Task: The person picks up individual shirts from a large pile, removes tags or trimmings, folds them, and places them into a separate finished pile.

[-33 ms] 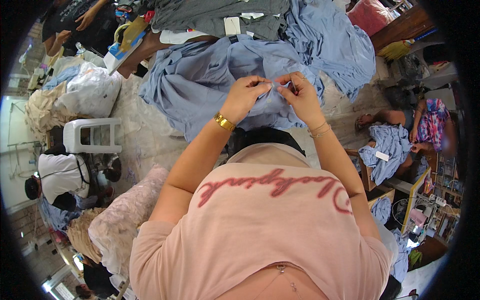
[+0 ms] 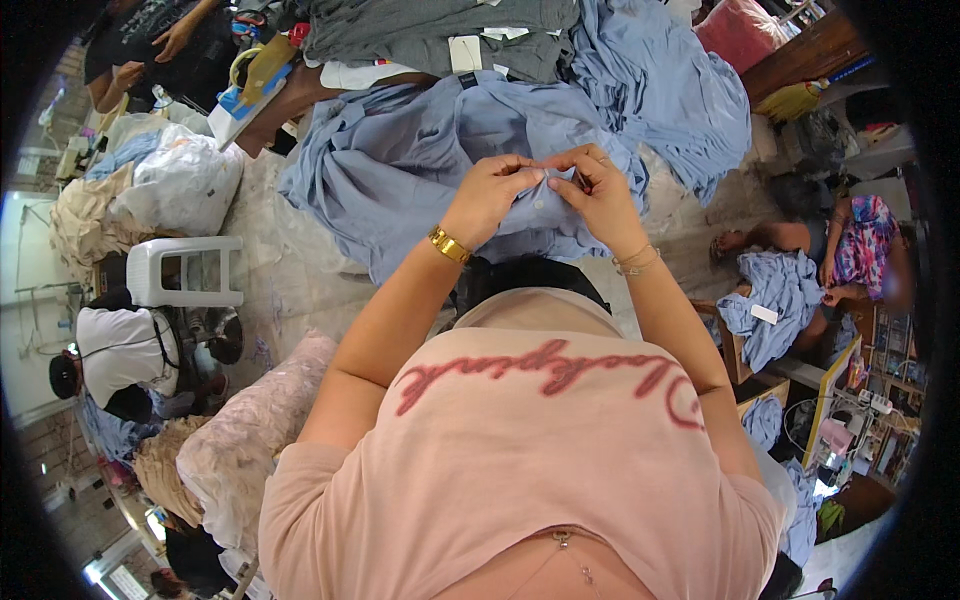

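Whatever the left hand [image 2: 487, 197] and right hand [image 2: 598, 192] pinch together on the light blue cotton shirt [image 2: 420, 160] is too small to tell; the picture's twelve o'clock edge crops the grey folded garment [image 2: 430, 30].

Bright even light, fisheye-bent edges

A garment workshop, crowded with cloth and workers.
Beyond the pinching hands, blue shirts [image 2: 420, 160] and grey garments [image 2: 430, 30] heap over a worktable [image 2: 290, 105]. Left of them stand stuffed fabric sacks [image 2: 175, 185] and a white plastic stool [image 2: 185, 270]; to their right, a seated person [image 2: 850, 250] handles another blue shirt [image 2: 775, 300].
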### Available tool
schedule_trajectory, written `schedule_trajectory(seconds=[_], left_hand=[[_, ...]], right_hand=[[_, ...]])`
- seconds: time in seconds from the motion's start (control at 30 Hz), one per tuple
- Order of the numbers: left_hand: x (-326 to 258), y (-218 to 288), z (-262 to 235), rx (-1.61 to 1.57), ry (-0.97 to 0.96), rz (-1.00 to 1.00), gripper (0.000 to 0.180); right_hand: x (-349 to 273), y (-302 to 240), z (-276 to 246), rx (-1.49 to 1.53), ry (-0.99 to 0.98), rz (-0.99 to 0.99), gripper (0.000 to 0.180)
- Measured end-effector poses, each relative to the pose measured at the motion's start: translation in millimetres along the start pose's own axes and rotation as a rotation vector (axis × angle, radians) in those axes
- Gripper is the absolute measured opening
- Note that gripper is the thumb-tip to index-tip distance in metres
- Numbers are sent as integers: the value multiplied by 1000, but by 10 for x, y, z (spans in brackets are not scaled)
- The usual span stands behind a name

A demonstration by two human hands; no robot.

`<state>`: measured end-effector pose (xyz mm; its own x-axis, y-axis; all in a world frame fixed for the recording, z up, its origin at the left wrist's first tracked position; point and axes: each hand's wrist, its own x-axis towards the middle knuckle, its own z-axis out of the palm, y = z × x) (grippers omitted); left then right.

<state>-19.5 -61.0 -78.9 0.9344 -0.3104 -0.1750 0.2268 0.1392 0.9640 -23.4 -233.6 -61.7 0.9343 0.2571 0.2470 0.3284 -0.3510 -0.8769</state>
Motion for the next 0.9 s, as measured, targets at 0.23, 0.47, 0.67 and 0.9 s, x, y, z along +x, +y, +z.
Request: schedule_trajectory(seconds=[0.23,0.47,0.67,0.9], left_hand=[[51,-10,-52,11,16,86,21],[-47,88,105,551,279,488,28],[-73,103,108,666,303,511,24],[-94,138,104,460,190,314,24]], right_hand=[[96,4,-8,-151,-30,-134,11],[178,-85,-34,351,-153,437,19],[174,-107,-56,128,-145,341,22],[132,-34,-37,-19,-83,118,23]])
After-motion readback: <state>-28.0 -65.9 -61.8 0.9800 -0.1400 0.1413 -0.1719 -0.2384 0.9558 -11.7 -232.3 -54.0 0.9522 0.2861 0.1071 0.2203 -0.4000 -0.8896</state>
